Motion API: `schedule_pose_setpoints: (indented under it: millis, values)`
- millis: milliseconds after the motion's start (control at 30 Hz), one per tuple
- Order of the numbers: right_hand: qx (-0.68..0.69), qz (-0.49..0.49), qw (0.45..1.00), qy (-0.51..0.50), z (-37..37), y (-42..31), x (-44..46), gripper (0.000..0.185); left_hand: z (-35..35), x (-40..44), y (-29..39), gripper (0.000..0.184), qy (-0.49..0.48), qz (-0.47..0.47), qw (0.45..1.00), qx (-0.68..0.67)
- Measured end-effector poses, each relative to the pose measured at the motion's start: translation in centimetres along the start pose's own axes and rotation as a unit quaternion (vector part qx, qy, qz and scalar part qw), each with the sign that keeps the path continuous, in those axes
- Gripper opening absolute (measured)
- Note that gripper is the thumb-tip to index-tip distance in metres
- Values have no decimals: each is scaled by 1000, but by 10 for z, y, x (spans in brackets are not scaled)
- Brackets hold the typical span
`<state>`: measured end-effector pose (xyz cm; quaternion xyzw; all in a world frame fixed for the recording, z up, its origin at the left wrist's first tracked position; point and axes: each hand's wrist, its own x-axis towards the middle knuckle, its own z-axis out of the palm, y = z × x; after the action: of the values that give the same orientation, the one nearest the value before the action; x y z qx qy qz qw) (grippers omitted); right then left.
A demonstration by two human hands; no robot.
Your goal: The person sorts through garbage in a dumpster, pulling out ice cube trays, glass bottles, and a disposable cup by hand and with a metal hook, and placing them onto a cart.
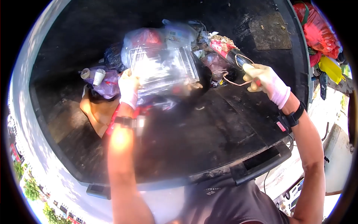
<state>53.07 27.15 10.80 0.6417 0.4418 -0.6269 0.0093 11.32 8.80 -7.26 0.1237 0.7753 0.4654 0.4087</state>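
Note:
My left hand (pixel 128 87), in a light glove, is closed on the left edge of a clear plastic tray (pixel 164 69), blurred and shiny with glare. My right hand (pixel 264 80), also gloved, has its fingers curled around a thin pale cord (pixel 235 83). This cord loops by a dark and red item (pixel 227 48) with brown bits on its far end; its exact kind is unclear. Under and behind the tray lies a heap of rubbish with a whitish plastic bag (pixel 130 37). Left of my left hand, a white paper cup (pixel 99 77) rests on a purple bag (pixel 106 86).
The rubbish lies in a large dark bin (pixel 231 123) with a handle (pixel 261 162) on its near rim. A brown sheet-like piece (pixel 97 112) lies at its left. Outside, at upper right, are a red bag (pixel 319 31) and a yellow item (pixel 331 70).

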Motion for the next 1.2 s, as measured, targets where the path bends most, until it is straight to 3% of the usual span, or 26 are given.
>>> schedule_pose_setpoints:
  millis: [133, 200, 233, 267, 333, 367, 500, 633, 800, 867, 900, 933, 1033, 1067, 1133, 1200]
  values:
    - [-21, 1, 1000, -2, -3, 0, -13, 57, -11, -4, 6, 16, 29, 22, 999, -4]
    - [-21, -7, 1000, -7, -7, -2, -21, 57, -5, -5, 19, 19, 85, 56, 993, -54]
    - [-20, -10, 1000, -7, -10, -3, -27, 58, 2, -4, 26, 21, 112, 122, 981, -104]
    - [-28, -17, 999, -7, -14, -4, -33, 57, 0, -1, 28, 21, 96, 90, 978, -161]
    - [-45, -33, 998, -8, -22, -10, -43, 57, 5, 9, 32, 20, 94, 111, 966, -215]
    - [-54, -37, 998, -20, -25, -15, -51, 57, -1, 33, 17, 19, 98, 155, 966, -183]
    - [-141, -37, 989, 12, -43, -32, -88, 57, 10, 57, 13, 19, 113, 174, 962, -179]
    - [-193, -48, 977, 83, -57, -27, -123, 58, 48, 63, 22, 27, 77, 73, 938, -331]
    - [-188, -45, 968, 157, -78, 4, -147, 56, 114, 46, 58, 20, 3, -8, 902, -431]
    - [-164, -43, 968, 186, -76, 13, -153, 56, 140, 65, 49, 16, -79, -30, 874, -478]
    - [-160, -45, 967, 194, -77, 20, -154, 57, 158, 58, 56, 13, -79, 25, 883, -463]
    - [-157, -48, 965, 203, -80, 27, -154, 57, 178, 74, 48, 28, -94, 58, 893, -437]
    - [-149, -64, 961, 225, -79, 41, -153, 56, 231, 54, 74, 29, -63, 63, 885, -458]
    - [-154, -70, 958, 234, -76, 41, -155, 55, 241, 58, 72, 29, -114, 74, 854, -503]
    - [-218, -146, 933, 247, -76, 54, -156, 55, 252, 37, 99, 17, -121, 63, 883, -450]
    - [-319, -241, 876, 270, -78, 66, -152, 56, 250, 17, 119, 20, -98, 28, 913, -395]
